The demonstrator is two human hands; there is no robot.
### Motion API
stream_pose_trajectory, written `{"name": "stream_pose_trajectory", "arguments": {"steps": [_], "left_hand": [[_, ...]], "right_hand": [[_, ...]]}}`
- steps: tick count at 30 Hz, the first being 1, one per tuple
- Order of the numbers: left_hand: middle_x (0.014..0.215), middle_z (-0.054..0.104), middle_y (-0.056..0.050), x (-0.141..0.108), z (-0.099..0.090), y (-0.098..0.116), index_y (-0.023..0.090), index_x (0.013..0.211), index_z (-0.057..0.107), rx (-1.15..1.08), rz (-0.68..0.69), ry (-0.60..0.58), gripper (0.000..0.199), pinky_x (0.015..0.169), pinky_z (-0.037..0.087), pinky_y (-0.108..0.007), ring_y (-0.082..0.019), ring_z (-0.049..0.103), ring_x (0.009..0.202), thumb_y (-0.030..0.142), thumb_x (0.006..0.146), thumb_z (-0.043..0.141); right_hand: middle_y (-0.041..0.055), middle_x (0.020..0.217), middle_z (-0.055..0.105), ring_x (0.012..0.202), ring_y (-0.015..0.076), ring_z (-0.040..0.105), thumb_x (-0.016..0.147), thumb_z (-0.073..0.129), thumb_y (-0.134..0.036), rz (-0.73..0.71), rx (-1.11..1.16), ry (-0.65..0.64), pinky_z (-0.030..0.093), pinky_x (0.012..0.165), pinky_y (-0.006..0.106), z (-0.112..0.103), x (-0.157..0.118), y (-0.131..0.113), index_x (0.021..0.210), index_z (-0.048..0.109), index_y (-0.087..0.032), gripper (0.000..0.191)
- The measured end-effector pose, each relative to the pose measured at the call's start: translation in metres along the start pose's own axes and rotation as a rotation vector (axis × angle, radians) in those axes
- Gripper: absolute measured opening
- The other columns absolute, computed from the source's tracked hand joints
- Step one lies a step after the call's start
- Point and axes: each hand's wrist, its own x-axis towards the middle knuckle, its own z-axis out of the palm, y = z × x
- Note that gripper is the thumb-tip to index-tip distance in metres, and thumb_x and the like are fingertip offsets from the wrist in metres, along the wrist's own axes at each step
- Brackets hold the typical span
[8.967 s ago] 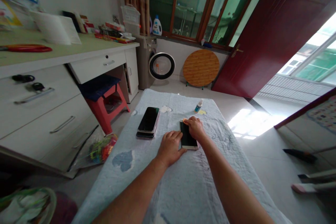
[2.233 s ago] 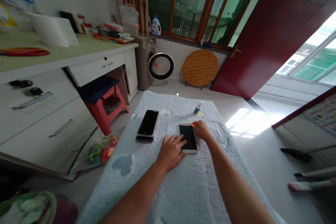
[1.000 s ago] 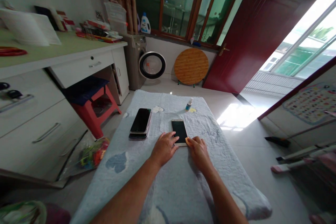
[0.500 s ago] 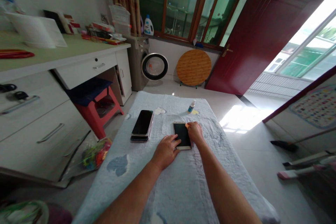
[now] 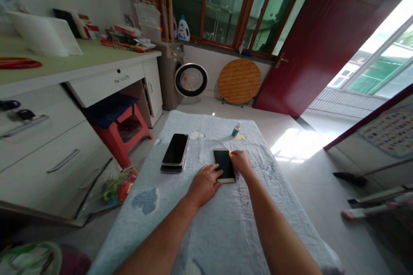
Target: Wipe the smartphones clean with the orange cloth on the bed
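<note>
A smartphone [image 5: 225, 164] with a dark screen and pale frame lies face up on the cloth-covered table. My left hand [image 5: 203, 184] rests at its lower left, fingers spread over the screen's edge and thumb by the bottom corner. At the phone's upper right edge, my right hand [image 5: 241, 163] pinches a small orange piece [image 5: 230, 154], mostly covered by the fingers; its kind is unclear. Left of the hands sits a stack of phones [image 5: 176, 150], the top one black-screened. Beyond the right hand stands a small spray bottle [image 5: 235, 130] with a blue label.
A pale blue patterned cloth [image 5: 219, 232] covers the table. On the left are a desk [image 5: 106, 62] and a red stool [image 5: 124, 126]. Behind stand a washing machine with its round door [image 5: 191, 80] open and a round wooden board [image 5: 239, 81]. A dark red door [image 5: 303, 43] stands at right.
My right hand has shifted very slightly along the phone's right edge with the orange piece. The left hand stays in place on the phone, and the camera view has tilted a little.
</note>
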Motion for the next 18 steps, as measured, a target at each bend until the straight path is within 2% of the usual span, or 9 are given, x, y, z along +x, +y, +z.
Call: {"name": "stream_pose_trajectory", "arguments": {"steps": [5,9,13,18], "left_hand": [[0.134,0.058,-0.010,0.000,0.002,0.001,0.021,0.120,0.066,0.006,0.000,0.026,0.039,0.108,0.041,-0.043,-0.026,0.054,0.123,0.021,0.081,0.070],[0.133,0.059,-0.011,-0.001,0.006,-0.001,0.020,0.119,0.066,0.003,0.018,0.059,0.039,0.107,0.042,-0.044,-0.026,0.055,0.123,0.020,0.080,0.072],[0.133,0.059,-0.012,-0.001,0.009,-0.003,0.019,0.118,0.067,-0.003,0.019,0.074,0.040,0.107,0.043,-0.044,-0.027,0.055,0.122,0.020,0.078,0.073],[0.133,0.059,-0.012,-0.001,0.009,-0.003,0.019,0.117,0.067,-0.007,0.013,0.075,0.039,0.106,0.044,-0.044,-0.027,0.056,0.122,0.019,0.078,0.073]], "right_hand": [[0.0058,0.069,0.070,0.068,0.0144,0.061,0.079,0.043,-0.016,-0.030,0.040,-0.075,0.035,0.058,0.021,-0.010,-0.038,0.007,0.077,0.076,-0.014,0.032],[0.0067,0.070,0.068,0.068,0.0145,0.059,0.082,0.042,-0.022,-0.105,0.065,-0.064,0.034,0.061,0.022,-0.007,-0.075,0.017,0.074,0.073,-0.013,0.034],[0.0092,0.083,0.069,0.078,0.0167,0.060,0.082,0.043,-0.024,-0.069,0.070,-0.020,0.036,0.068,0.023,-0.003,-0.104,0.023,0.083,0.074,-0.014,0.033],[0.0105,0.088,0.071,0.082,0.0179,0.062,0.082,0.044,-0.020,-0.019,0.055,0.014,0.038,0.071,0.023,-0.001,-0.107,0.018,0.088,0.075,-0.014,0.033]]}}
